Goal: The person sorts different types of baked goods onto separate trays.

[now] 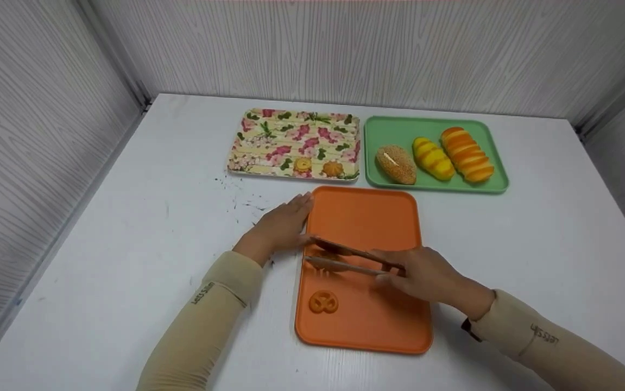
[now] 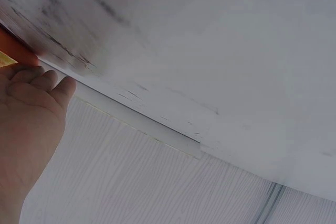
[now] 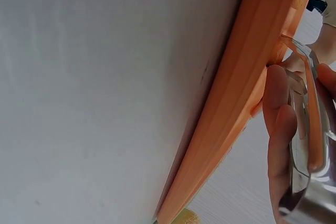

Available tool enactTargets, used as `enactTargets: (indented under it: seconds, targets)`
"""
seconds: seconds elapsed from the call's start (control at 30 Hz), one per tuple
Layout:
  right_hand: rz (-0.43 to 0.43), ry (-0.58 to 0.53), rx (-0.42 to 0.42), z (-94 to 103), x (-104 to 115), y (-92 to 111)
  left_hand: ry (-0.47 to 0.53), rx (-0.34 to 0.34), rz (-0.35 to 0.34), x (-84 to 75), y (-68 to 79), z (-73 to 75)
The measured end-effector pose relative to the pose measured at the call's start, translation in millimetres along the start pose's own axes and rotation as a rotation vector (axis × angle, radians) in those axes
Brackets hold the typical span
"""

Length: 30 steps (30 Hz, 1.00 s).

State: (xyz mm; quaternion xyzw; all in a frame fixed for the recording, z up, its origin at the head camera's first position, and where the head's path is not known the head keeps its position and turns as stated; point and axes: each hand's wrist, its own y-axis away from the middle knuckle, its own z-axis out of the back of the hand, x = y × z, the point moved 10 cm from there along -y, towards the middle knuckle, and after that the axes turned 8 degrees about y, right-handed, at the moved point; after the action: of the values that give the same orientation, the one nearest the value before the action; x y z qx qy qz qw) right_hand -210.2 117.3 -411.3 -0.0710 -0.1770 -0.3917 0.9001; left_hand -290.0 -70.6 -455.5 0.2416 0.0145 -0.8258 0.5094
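My right hand [image 1: 426, 274] grips a pair of metal tongs [image 1: 361, 268] over the middle of the orange tray [image 1: 366, 214]. The two tong tips spread apart toward the tray's left edge, around a brownish, cookie-like piece [image 1: 327, 264] that they partly hide. Its kind I cannot tell. Below it on the same tray lies a pretzel-shaped cookie [image 1: 323, 302]. Against the tray's left rim rests my left hand [image 1: 282, 222], fingers extended along the edge. The left wrist view shows those fingertips [image 2: 46, 80] at the orange rim; in the right wrist view, fingers wrap the shiny tongs [image 3: 315, 124].
Behind the orange tray stands a floral tray [image 1: 274, 130] with two small cookies [image 1: 333, 169] near its front edge. To its right, a green tray [image 1: 393, 126] bears a seeded bun [image 1: 396, 164], a yellow bread [image 1: 433, 158] and an orange striped loaf [image 1: 467, 155]. Panelled walls enclose the white table [image 1: 535, 217].
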Motion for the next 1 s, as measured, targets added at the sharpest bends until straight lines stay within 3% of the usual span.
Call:
enactTargets:
  seconds: [0.33, 0.67, 1.0]
  targets:
    - [0.002, -0.011, -0.017, 7.6, -4.2, 0.7, 0.003, 0.008, 0.012, 1.8, -1.2, -2.3]
    - [-0.004, -0.03, -0.084, 34.1, -13.5, -6.9, 0.018, -0.009, 0.013, 2.8, -0.7, -0.9]
    - [-0.107, -0.081, -0.143, 59.0, -41.0, -30.4, 0.04, -0.007, 0.022, 2.6, -1.3, -0.8]
